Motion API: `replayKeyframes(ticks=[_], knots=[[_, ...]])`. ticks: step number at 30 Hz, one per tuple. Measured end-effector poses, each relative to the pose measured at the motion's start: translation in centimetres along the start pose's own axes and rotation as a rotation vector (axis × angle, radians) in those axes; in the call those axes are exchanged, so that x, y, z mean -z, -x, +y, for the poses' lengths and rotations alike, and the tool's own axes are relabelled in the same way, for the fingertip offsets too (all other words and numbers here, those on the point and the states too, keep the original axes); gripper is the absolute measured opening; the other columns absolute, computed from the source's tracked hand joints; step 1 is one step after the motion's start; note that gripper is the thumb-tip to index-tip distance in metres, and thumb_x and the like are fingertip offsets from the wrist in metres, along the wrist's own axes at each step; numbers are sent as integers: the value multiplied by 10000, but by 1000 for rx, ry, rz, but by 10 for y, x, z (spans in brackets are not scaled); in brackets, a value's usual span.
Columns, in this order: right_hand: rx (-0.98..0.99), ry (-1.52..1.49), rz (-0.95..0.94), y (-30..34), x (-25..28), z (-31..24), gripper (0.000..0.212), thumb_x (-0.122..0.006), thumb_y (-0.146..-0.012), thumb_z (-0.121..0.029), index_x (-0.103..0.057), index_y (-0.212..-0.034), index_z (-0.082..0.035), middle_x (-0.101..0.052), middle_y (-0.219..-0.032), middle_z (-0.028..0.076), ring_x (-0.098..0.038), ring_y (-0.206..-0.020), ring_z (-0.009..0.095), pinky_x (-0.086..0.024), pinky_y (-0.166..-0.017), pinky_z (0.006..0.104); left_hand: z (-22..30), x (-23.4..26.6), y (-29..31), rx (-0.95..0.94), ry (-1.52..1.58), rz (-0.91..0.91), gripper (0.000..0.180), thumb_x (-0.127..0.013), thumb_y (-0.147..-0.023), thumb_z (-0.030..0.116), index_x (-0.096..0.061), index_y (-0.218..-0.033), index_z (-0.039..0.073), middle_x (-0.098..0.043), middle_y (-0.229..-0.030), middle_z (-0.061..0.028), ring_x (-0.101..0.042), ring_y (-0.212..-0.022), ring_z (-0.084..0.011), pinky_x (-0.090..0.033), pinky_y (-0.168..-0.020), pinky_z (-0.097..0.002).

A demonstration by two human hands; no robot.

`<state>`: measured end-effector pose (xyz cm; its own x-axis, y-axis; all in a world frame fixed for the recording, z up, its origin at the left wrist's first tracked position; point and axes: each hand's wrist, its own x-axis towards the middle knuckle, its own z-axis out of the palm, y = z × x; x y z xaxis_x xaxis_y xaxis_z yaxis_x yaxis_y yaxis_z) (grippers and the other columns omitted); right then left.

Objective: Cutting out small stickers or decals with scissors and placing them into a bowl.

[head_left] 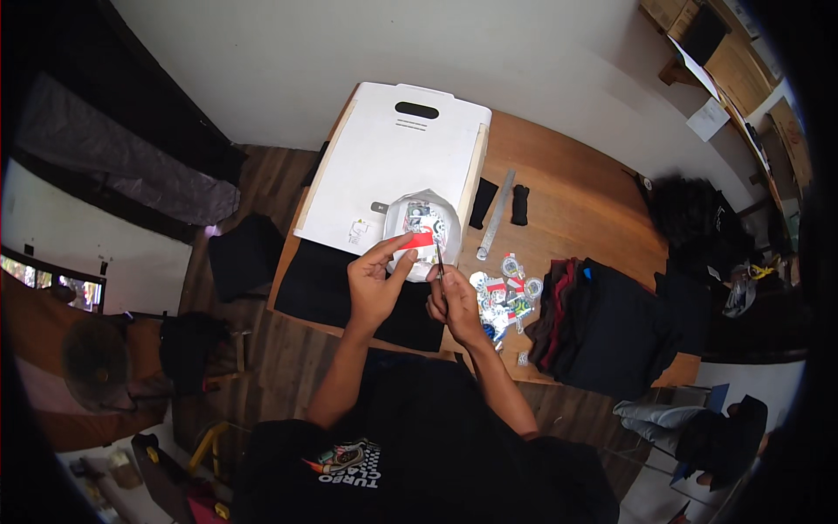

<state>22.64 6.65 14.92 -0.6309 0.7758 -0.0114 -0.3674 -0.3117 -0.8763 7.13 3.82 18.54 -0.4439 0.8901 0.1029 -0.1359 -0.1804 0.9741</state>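
The small red-and-white piece (421,240) is above a pale, crinkled bag (450,218) holding printed pieces, near the middle of the scene. The left hand (374,286) pinches it by its near left edge between thumb and fingers, which seems to leave the right side free. The right hand (454,301) is closed around a slim dark tool (439,258), probably scissors, pointing away alongside the piece; whether they touch I cannot tell. The hands are close but apart. The bag sits open over the near right part of a white panel (349,166), probably to keep its contents within reach. Black cloth (323,275) lies on the near side of the panel. To the right on the tabletop (563,192) are a ruler (497,212), a loose pile of printed pieces (495,307), handy to the right hand, and stacked dark garments (611,323)
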Motion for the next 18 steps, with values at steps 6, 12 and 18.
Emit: replayKeyframes(ticks=[6,12,18], knots=[[-16,-48,-12,0,-3,1,376,-330,-1098,-355,-498,-1092,-18,-289,-566,-30,-257,-420,66,-252,-450,237,2,-1,0,-6,5,0,304,-670,-897,-86,-655,-1200,-93,-685,-1124,-165,-644,-1037,-162,-511,-923,-271],[-19,-79,-11,1,-3,3,382,-341,-1098,-356,-504,-1079,-11,-301,-573,-37,-253,-427,54,-251,-440,224,2,-1,-1,3,10,-4,310,-668,-894,-94,-653,-1204,-93,-682,-1121,-162,-640,-1038,-160,-511,-924,-271],[-20,-103,2,1,-4,3,378,-341,-1099,-354,-503,-1066,-14,-299,-572,-38,-248,-422,54,-246,-439,229,2,-2,0,-11,22,-9,314,-668,-894,-94,-650,-1208,-93,-681,-1124,-162,-638,-1038,-159,-512,-923,-271]])
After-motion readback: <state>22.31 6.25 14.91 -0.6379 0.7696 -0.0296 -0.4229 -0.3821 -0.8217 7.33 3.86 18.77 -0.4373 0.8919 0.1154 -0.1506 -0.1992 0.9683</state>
